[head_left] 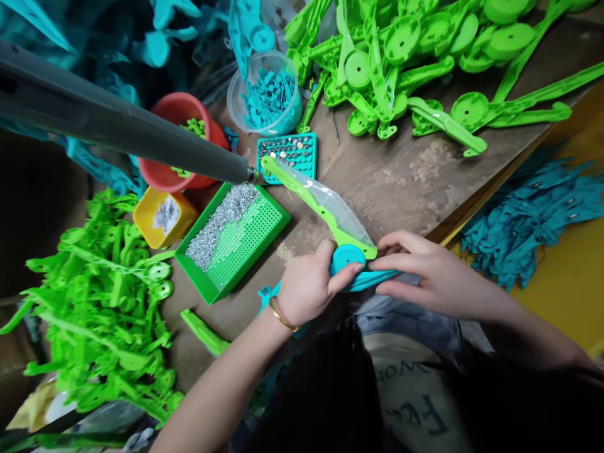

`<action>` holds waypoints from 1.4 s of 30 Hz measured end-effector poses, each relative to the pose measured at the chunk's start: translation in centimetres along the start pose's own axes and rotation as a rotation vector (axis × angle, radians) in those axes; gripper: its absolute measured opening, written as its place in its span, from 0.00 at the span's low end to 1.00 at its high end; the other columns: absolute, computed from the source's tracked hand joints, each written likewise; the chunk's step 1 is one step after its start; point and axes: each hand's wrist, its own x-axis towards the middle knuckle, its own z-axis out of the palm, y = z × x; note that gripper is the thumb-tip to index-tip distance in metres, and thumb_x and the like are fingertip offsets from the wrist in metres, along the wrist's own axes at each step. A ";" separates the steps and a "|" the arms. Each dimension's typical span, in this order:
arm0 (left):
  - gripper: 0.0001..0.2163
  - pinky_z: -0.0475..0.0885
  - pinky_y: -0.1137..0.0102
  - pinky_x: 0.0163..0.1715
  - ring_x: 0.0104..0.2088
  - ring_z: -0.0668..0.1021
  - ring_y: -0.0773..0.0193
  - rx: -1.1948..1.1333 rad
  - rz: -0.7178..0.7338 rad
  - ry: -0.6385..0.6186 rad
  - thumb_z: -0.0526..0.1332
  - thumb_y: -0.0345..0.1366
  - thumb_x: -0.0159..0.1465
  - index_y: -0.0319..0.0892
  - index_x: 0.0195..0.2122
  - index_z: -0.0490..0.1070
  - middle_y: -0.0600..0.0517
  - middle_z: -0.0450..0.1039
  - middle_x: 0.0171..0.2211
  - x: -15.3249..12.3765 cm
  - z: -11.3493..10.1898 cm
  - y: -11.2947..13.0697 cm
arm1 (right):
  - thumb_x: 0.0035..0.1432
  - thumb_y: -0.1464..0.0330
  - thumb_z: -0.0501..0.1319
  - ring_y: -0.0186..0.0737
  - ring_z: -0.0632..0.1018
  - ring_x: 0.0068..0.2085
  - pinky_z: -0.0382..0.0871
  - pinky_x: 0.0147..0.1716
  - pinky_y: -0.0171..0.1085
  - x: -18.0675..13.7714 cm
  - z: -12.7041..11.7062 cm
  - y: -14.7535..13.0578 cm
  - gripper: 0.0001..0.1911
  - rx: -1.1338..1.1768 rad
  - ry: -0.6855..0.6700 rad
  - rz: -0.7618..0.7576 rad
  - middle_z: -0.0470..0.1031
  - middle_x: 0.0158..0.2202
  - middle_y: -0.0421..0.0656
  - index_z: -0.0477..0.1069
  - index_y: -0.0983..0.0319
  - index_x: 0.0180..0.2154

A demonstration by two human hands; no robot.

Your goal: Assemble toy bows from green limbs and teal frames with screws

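at six o'clock the wheel (pixel 346 255) is pinched between left hand (pixel 306 286) and right hand (pixel 425 274); if swung, the green arm (pixel 306 196) could be knocked into the tray (pixel 264 242) at ten o'clock.

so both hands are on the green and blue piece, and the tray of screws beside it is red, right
Not quite. The head view shows the tray of screws is green, not red; the red thing behind it is a bowl. The rest holds: left hand and right hand are both on the green and blue piece.
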 end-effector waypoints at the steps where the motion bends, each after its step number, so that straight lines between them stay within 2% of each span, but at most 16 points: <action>1: 0.31 0.57 0.69 0.24 0.23 0.73 0.58 0.000 -0.002 0.003 0.35 0.64 0.63 0.42 0.36 0.63 0.51 0.68 0.21 0.0 0.1 0.0 | 0.61 0.58 0.60 0.38 0.75 0.45 0.69 0.45 0.36 0.0 0.3 0.1 0.14 -0.005 -0.030 0.032 0.69 0.49 0.44 0.74 0.54 0.47; 4: 0.31 0.56 0.68 0.24 0.23 0.73 0.58 0.016 -0.003 -0.005 0.36 0.64 0.64 0.42 0.39 0.64 0.51 0.69 0.21 0.2 0.2 0.2 | 0.60 0.59 0.60 0.36 0.76 0.41 0.70 0.41 0.36 0.2 0.9 0.5 0.14 0.043 -0.082 0.088 0.70 0.45 0.43 0.74 0.55 0.46; 5: 0.31 0.56 0.68 0.24 0.23 0.73 0.58 0.020 -0.004 -0.010 0.36 0.64 0.63 0.42 0.39 0.64 0.51 0.69 0.21 0.2 0.1 0.2 | 0.60 0.59 0.61 0.36 0.76 0.41 0.71 0.40 0.35 0.2 1.1 0.7 0.14 0.084 -0.058 0.110 0.71 0.45 0.43 0.74 0.55 0.46; 8: 0.32 0.57 0.68 0.24 0.24 0.75 0.57 0.030 -0.017 -0.019 0.36 0.64 0.64 0.41 0.40 0.65 0.50 0.70 0.23 0.5 0.0 0.3 | 0.58 0.57 0.62 0.35 0.77 0.36 0.72 0.33 0.34 -0.4 1.9 1.6 0.20 0.303 0.115 0.260 0.74 0.42 0.43 0.69 0.57 0.51; 11: 0.32 0.58 0.68 0.25 0.26 0.76 0.56 0.051 -0.033 -0.013 0.36 0.64 0.64 0.41 0.39 0.65 0.49 0.72 0.24 0.9 -0.2 0.6 | 0.58 0.54 0.61 0.32 0.74 0.24 0.70 0.21 0.31 -1.0 3.5 2.5 0.20 0.615 0.246 0.401 0.75 0.29 0.39 0.70 0.60 0.47; 14: 0.31 0.59 0.67 0.25 0.27 0.77 0.55 0.054 -0.038 -0.015 0.38 0.64 0.64 0.41 0.39 0.66 0.48 0.74 0.25 1.3 -0.3 1.2 | 0.58 0.54 0.62 0.28 0.70 0.17 0.64 0.15 0.28 -1.1 5.1 3.2 0.17 0.845 0.424 0.401 0.71 0.21 0.36 0.72 0.61 0.38; 17: 0.31 0.61 0.67 0.26 0.30 0.79 0.54 0.040 -0.037 -0.002 0.39 0.64 0.63 0.42 0.40 0.67 0.47 0.76 0.28 1.8 -0.5 1.7 | 0.55 0.56 0.64 0.27 0.67 0.16 0.61 0.14 0.27 -0.9 6.1 3.4 0.16 0.939 0.608 0.393 0.70 0.19 0.36 0.73 0.62 0.37; 20: 0.32 0.63 0.68 0.27 0.32 0.80 0.53 0.006 -0.038 0.039 0.41 0.64 0.63 0.41 0.45 0.66 0.46 0.77 0.31 2.1 -0.6 2.0 | 0.55 0.50 0.62 0.29 0.69 0.17 0.62 0.14 0.29 -0.4 6.5 3.2 0.22 1.052 0.647 0.414 0.70 0.19 0.37 0.73 0.62 0.39; 23: 0.33 0.65 0.68 0.27 0.33 0.81 0.52 -0.020 -0.048 0.067 0.42 0.64 0.63 0.41 0.55 0.62 0.46 0.78 0.32 2.2 -0.8 2.4 | 0.54 0.48 0.62 0.28 0.65 0.16 0.57 0.12 0.27 0.3 6.9 2.7 0.24 1.137 0.689 0.437 0.67 0.17 0.36 0.72 0.62 0.37; 26: 0.36 0.66 0.68 0.28 0.34 0.81 0.51 0.001 -0.030 0.089 0.41 0.63 0.64 0.43 0.66 0.50 0.47 0.79 0.32 2.1 -0.8 2.7 | 0.55 0.52 0.63 0.25 0.61 0.15 0.52 0.12 0.25 1.1 7.3 2.6 0.20 1.074 0.846 0.398 0.63 0.14 0.33 0.71 0.63 0.33; 28: 0.37 0.66 0.69 0.28 0.35 0.82 0.52 0.017 -0.015 0.094 0.40 0.62 0.65 0.45 0.68 0.45 0.47 0.79 0.32 2.1 -0.7 2.6 | 0.56 0.53 0.62 0.24 0.60 0.14 0.52 0.12 0.25 1.5 7.3 2.6 0.19 1.016 0.908 0.365 0.62 0.13 0.33 0.71 0.63 0.31; 31: 0.36 0.67 0.69 0.30 0.37 0.82 0.52 0.007 -0.018 0.103 0.39 0.62 0.65 0.46 0.68 0.44 0.47 0.79 0.34 2.2 -0.7 2.2 | 0.55 0.50 0.61 0.25 0.60 0.13 0.53 0.10 0.25 1.8 7.1 2.7 0.21 0.995 0.870 0.380 0.62 0.13 0.32 0.70 0.63 0.32; 35: 0.34 0.68 0.68 0.33 0.38 0.81 0.53 -0.032 -0.031 0.155 0.36 0.60 0.66 0.46 0.68 0.48 0.46 0.79 0.37 2.5 -0.6 1.7 | 0.52 0.41 0.56 0.33 0.73 0.19 0.69 0.14 0.31 2.0 7.0 2.6 0.33 1.043 0.614 0.345 0.74 0.23 0.38 0.68 0.62 0.44; 37: 0.34 0.68 0.68 0.33 0.38 0.81 0.53 -0.029 -0.029 0.165 0.35 0.59 0.67 0.46 0.68 0.48 0.46 0.79 0.39 2.6 -0.5 1.8 | 0.52 0.42 0.57 0.35 0.75 0.20 0.71 0.15 0.32 2.2 7.3 2.6 0.30 1.023 0.584 0.328 0.74 0.23 0.38 0.68 0.62 0.40; 39: 0.33 0.69 0.67 0.33 0.37 0.81 0.53 -0.016 -0.037 0.166 0.35 0.58 0.67 0.47 0.67 0.49 0.46 0.79 0.39 2.7 -0.5 1.9 | 0.54 0.46 0.60 0.34 0.74 0.17 0.71 0.15 0.31 2.5 7.4 2.7 0.24 0.992 0.618 0.331 0.71 0.19 0.35 0.67 0.61 0.34; 42: 0.31 0.69 0.68 0.35 0.37 0.81 0.55 -0.018 -0.056 0.179 0.34 0.56 0.69 0.47 0.67 0.51 0.46 0.79 0.39 2.7 -0.6 1.9 | 0.54 0.49 0.62 0.34 0.73 0.15 0.71 0.14 0.32 2.9 7.2 2.7 0.21 0.977 0.633 0.319 0.69 0.16 0.34 0.66 0.61 0.31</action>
